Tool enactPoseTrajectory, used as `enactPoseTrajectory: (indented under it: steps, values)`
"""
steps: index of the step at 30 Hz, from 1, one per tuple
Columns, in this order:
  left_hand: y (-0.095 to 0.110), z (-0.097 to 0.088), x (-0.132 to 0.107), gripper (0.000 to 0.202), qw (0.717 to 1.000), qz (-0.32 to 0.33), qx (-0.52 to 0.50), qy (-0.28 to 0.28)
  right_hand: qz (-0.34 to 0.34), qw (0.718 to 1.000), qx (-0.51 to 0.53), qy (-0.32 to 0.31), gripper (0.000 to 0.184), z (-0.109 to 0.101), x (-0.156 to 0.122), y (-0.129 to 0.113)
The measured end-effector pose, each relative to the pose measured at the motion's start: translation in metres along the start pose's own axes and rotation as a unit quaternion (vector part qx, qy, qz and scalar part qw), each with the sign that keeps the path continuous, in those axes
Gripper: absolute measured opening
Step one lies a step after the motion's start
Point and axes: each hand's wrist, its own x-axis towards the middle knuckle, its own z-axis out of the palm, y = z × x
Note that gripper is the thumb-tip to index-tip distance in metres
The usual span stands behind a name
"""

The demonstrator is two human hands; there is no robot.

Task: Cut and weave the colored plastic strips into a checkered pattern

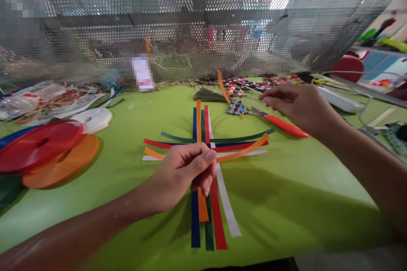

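The left hand (182,173) rests on the crossed strips (206,152), fingers pinching where they cross. The right hand (292,103) hovers over the orange cutter (280,123), fingers loosely together, holding nothing I can make out.

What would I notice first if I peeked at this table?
Right in the middle of the bright green table lies a cross of coloured strips, blue, orange, green, red and white, woven over each other. The left hand pinches them where they cross, while the right hand reaches toward an orange-handled cutter further back. On the left sit big flat rolls of red tape and orange tape.
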Motion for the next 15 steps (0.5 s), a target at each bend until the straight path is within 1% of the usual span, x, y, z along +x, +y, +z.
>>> enactPoseTrajectory:
  steps: [1,2,3,5,7,9,12,15]
  values:
    - [0.0,0.0,0.0,0.045,1.0,0.006,0.002,0.004,0.004,0.996,0.06,-0.064,0.01,0.004,-0.011,-0.023]
    - [-0.001,0.0,-0.001,0.044,1.0,0.013,0.007,0.013,0.005,0.984,0.121,-0.131,0.015,0.009,-0.023,-0.045]
    - [-0.001,0.0,-0.001,0.045,0.999,0.02,0.016,0.022,0.004,0.968,0.174,-0.18,0.017,0.015,-0.035,-0.064]
    - [-0.001,0.001,0.0,0.045,0.998,0.033,0.037,0.037,0.019,0.939,0.249,-0.236,0.016,0.028,-0.056,-0.092]
    - [0.001,0.002,0.0,0.045,0.997,0.045,0.048,0.042,0.04,0.918,0.302,-0.252,0.016,0.038,-0.07,-0.107]
    - [0.003,0.003,-0.001,0.042,0.997,0.055,0.049,0.037,0.057,0.908,0.337,-0.241,0.015,0.043,-0.076,-0.113]
    - [0.005,0.004,-0.003,0.037,0.996,0.072,0.049,0.02,0.086,0.898,0.377,-0.212,0.01,0.044,-0.08,-0.115]
    - [0.006,0.004,-0.005,0.035,0.996,0.081,0.044,0.005,0.109,0.885,0.408,-0.197,0.007,0.043,-0.082,-0.118]
